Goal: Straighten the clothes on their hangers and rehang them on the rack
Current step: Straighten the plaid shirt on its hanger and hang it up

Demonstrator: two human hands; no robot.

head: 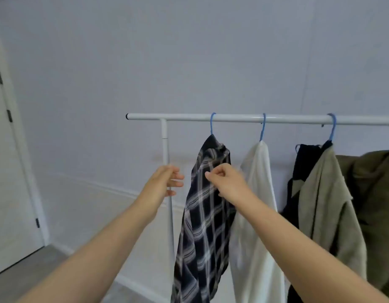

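Right hand point(225, 182) raised in front of the plaid shirt point(207, 226), fingers curled inward; whether they pinch the fabric cannot be told. Left hand point(165, 184) just left of the shirt, in front of the rack's white upright post point(165, 147), fingers loosely bent and spread, holding nothing, apart from the cloth.

Rack rail point(243, 118) runs horizontally from its black-capped left end to the right edge of the view. Three blue hangers hooked over it:
- left hanger point(212, 123), nearest the rail's left end: plaid shirt, dark with pale checks, bunched narrow and hanging askew.
- middle hanger point(263, 127): white garment point(258, 215), hanging long and narrow.
- right hanger point(332, 127): black garment point(307, 160) with a beige jacket point(329, 204) over it, slumped off to the right.

Olive garment point(373, 182) at the right edge; its hanger is not visible.

Pale wall point(189, 51) behind; white door point(5, 171) at left.
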